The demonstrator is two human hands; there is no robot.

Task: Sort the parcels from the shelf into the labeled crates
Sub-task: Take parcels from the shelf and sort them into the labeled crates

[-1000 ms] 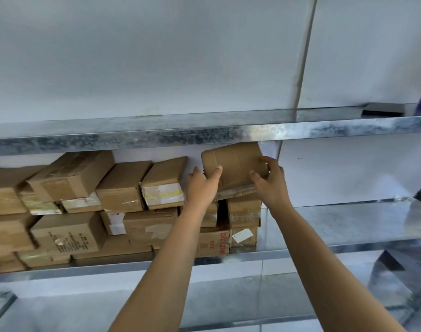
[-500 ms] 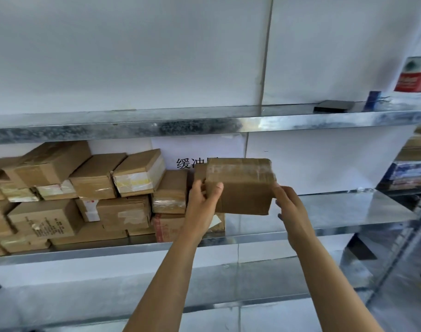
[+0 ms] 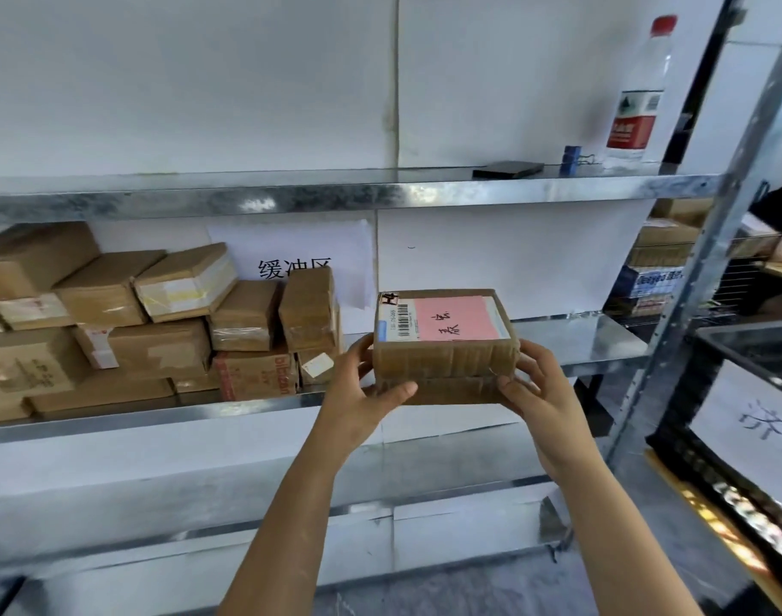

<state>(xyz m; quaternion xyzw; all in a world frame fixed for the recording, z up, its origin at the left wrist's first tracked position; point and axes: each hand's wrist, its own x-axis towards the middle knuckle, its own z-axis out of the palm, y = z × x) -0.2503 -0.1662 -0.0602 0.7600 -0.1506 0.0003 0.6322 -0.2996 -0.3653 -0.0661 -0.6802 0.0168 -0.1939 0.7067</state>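
Observation:
A brown cardboard parcel (image 3: pixel 442 364) with a pink handwritten label and a barcode on top is held level in front of the metal shelf (image 3: pixel 576 337). My left hand (image 3: pixel 364 389) grips its left end, thumb across the front. My right hand (image 3: pixel 538 384) grips its right end. A stack of several taped brown parcels (image 3: pixel 157 322) fills the left part of the same shelf. A black crate (image 3: pixel 736 393) with a white handwritten paper label stands at the right edge.
A white paper sign (image 3: pixel 300 264) hangs on the wall behind the parcels. The top shelf carries a water bottle (image 3: pixel 636 95), a blue binder clip (image 3: pixel 573 160) and a flat black object (image 3: pixel 507 169). A steel upright (image 3: pixel 700 269) stands right; more boxes and a person's sleeve lie beyond.
The parcel came off the stack and down toward me, and it turned so its pink label faces up. The view swung right, bringing the black crate and the bottle into sight.

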